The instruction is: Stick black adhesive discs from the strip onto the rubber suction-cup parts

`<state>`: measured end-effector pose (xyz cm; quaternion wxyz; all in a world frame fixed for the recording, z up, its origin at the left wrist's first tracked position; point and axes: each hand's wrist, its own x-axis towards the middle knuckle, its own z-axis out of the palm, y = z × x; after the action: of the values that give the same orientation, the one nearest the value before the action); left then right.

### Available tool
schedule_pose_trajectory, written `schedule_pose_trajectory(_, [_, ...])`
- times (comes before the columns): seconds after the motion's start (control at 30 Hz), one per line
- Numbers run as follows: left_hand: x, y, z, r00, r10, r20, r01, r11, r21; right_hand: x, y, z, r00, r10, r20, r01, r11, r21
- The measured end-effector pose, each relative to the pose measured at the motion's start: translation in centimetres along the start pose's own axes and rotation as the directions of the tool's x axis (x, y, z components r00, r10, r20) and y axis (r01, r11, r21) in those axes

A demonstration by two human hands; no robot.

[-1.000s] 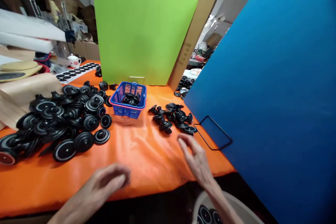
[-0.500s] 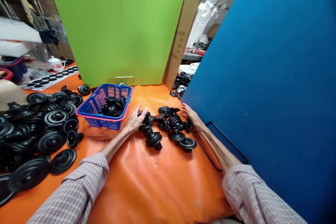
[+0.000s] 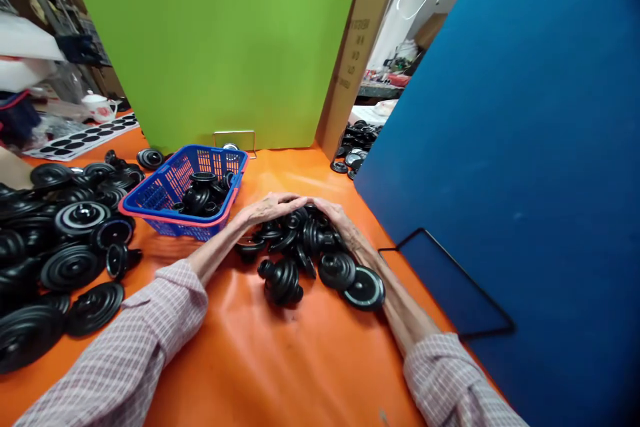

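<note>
Black, glossy, ridged: a pile of turned parts (image 3: 320, 233) lies on the orange table cover (image 3: 235, 360), mid-scene, on the near side of both hands. One stepped piece (image 3: 283, 282) rests on its side at the pile's near edge; a pale-ringed disc (image 3: 365, 288) lies at its near right, just beside the right forearm.

Left hand (image 3: 273, 207): along the far left of the pile, fingers outstretched and close together, pointing right. Right hand (image 3: 333, 213): over the far right, fingers bent inward toward the left. The fingertips meet, or nearly so, at the far edge; whether they touch cannot be told. No piece appears pinched in either hand, though the undersides of the fingers are hidden. Judgement: hands and forearms are set as a curved fence, so that many loose, rollable pieces are contained together rather than gripped singly.

Left of the pile, a blue basket (image 3: 170, 219) with a pinkish rim holds similar parts; its walls presumably stop them rolling. Farther left, a larger heap (image 3: 73, 268) spreads unboxed. Far side: a green panel (image 3: 225, 47) stands upright. Right: a blue panel (image 3: 490, 133). Both probably serve as screens bounding the work area.
</note>
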<state>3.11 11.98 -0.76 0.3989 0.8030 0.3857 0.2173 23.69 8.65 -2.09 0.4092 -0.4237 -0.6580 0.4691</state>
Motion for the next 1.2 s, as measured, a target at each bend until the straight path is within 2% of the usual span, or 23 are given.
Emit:
schedule_pose_trajectory(0.13, [-5.2,0.6,-0.3,0.998,-0.050,-0.022,0.052,0.995,0.080,-1.2,-1.6,3.6,0.994,0.006,0.112,-0.025,0.986,0.165])
schedule_pose_trajectory(0.27, [-10.0,1.3,0.2,0.992,-0.063,-0.111,0.079,0.987,0.142,-2.2,-2.6,6.3,0.984,0.066,0.167,-0.100,0.974,0.205])
schedule_pose_trajectory(0.4, [-12.8,1.6,0.9,0.975,-0.092,-0.203,0.127,0.978,0.164,-2.7,-3.1,8.6,0.967,0.077,0.242,-0.126,0.972,0.197])
schedule_pose_trajectory(0.5, [-14.0,1.9,0.7,0.974,-0.124,-0.190,0.155,0.975,0.162,-2.3,-3.1,9.1,0.958,0.078,0.276,-0.119,0.984,0.136])
schedule_pose_trajectory(0.6, [-15.8,2.6,-0.1,0.978,-0.143,-0.148,0.164,0.977,0.139,-2.4,-4.0,7.2,0.980,0.094,0.176,-0.104,0.993,0.052])
schedule_pose_trajectory(0.67, [-18.0,3.0,-0.3,0.977,-0.151,-0.153,0.175,0.972,0.157,-4.0,-5.5,5.1,0.995,0.080,0.062,-0.075,0.994,-0.074])
schedule_pose_trajectory(0.73, [-20.9,3.0,0.1,0.971,-0.134,-0.198,0.174,0.965,0.198,-7.8,-7.4,3.5,0.997,0.044,-0.071,-0.063,0.955,-0.290])
schedule_pose_trajectory(0.8, [-23.7,2.7,1.2,0.954,-0.105,-0.279,0.176,0.954,0.241,-13.1,-8.6,3.2,0.971,0.004,-0.237,-0.121,0.868,-0.481])
schedule_pose_trajectory(0.83, [-24.9,2.4,2.0,0.943,-0.099,-0.318,0.185,0.949,0.254,-16.0,-8.7,3.5,0.951,-0.013,-0.310,-0.167,0.821,-0.546])
schedule_pose_trajectory(0.9, [-26.5,2.0,3.5,0.922,-0.104,-0.372,0.207,0.946,0.249,-21.2,-8.1,5.0,0.933,-0.031,-0.358,-0.218,0.743,-0.633])
schedule_pose_trajectory(0.97, [-27.0,1.9,4.9,0.900,-0.114,-0.420,0.220,0.951,0.215,-24.6,-6.8,6.9,0.907,-0.114,-0.406,-0.225,0.685,-0.693])
schedule_pose_trajectory(1.0, [-27.1,2.0,5.5,0.885,-0.118,-0.451,0.227,0.954,0.195,-25.4,-6.3,7.9,0.892,-0.153,-0.426,-0.227,0.662,-0.714])
schedule_pose_trajectory(1.07, [-27.1,2.4,6.4,0.845,-0.130,-0.519,0.248,0.955,0.165,-25.4,-5.4,9.7,0.874,-0.204,-0.440,-0.209,0.660,-0.722])
schedule_pose_trajectory(1.13, [-27.4,2.8,7.1,0.814,-0.143,-0.563,0.271,0.951,0.150,-23.9,-5.0,11.1,0.878,-0.222,-0.424,-0.161,0.698,-0.698])
schedule_pose_trajectory(1.2, [-27.7,2.9,7.7,0.806,-0.143,-0.574,0.276,0.949,0.151,-21.7,-4.7,12.0,0.872,-0.244,-0.424,-0.117,0.738,-0.665])
